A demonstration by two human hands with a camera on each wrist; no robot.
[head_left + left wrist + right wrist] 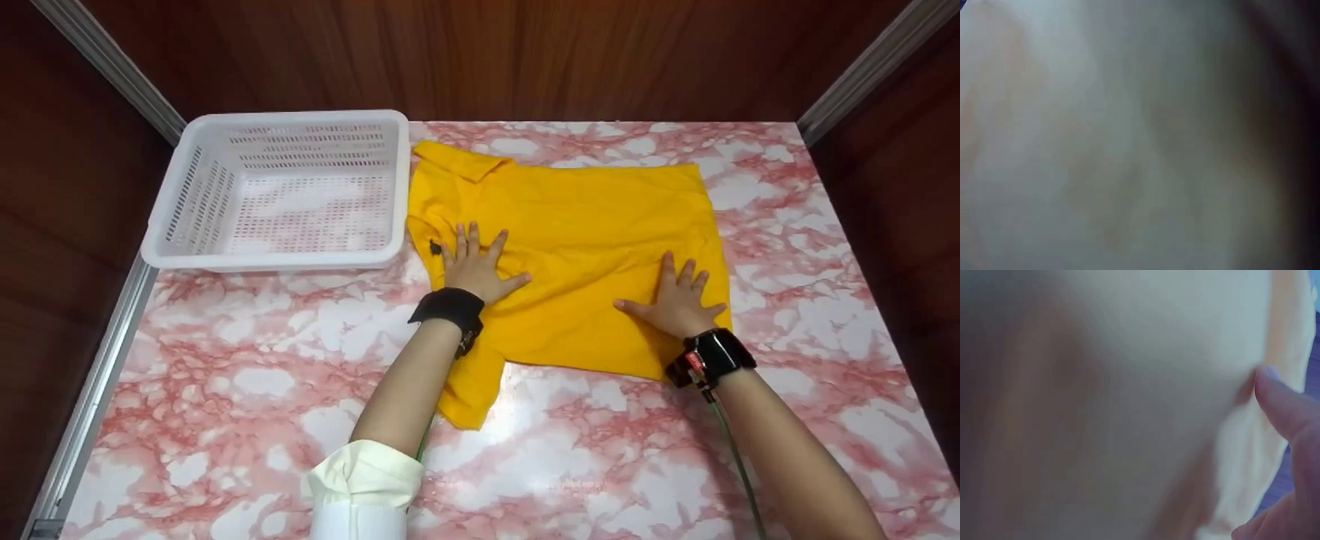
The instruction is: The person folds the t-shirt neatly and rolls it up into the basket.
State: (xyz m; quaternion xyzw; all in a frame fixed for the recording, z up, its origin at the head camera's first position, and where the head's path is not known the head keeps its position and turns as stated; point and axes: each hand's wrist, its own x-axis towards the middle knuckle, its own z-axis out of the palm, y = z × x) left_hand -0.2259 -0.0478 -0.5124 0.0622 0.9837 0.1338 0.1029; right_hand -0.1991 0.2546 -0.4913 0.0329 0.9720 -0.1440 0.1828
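A yellow collared shirt (592,217) lies spread on the table, its collar end at the left and hem at the right. My left hand (480,270) rests on its upper part with fingers spread, beside a small dark mark near the collar side. Toward the hem, my right hand (679,300) lies on the cloth, also with spread fingers. Shallow wrinkles run across the fabric between both hands. Only a blurred pale surface shows in the left wrist view. Part of the right hand's fingers (1283,402) appears at the right side of the right wrist view, against blurred cloth.
A white plastic basket (274,261) with slotted walls stands left of the shirt, close to its collar end. The red-and-white marbled table (247,390) is bounded by a wooden panel (480,60) at the back and dark panels at both sides. Thin cables trail from the wrist straps.
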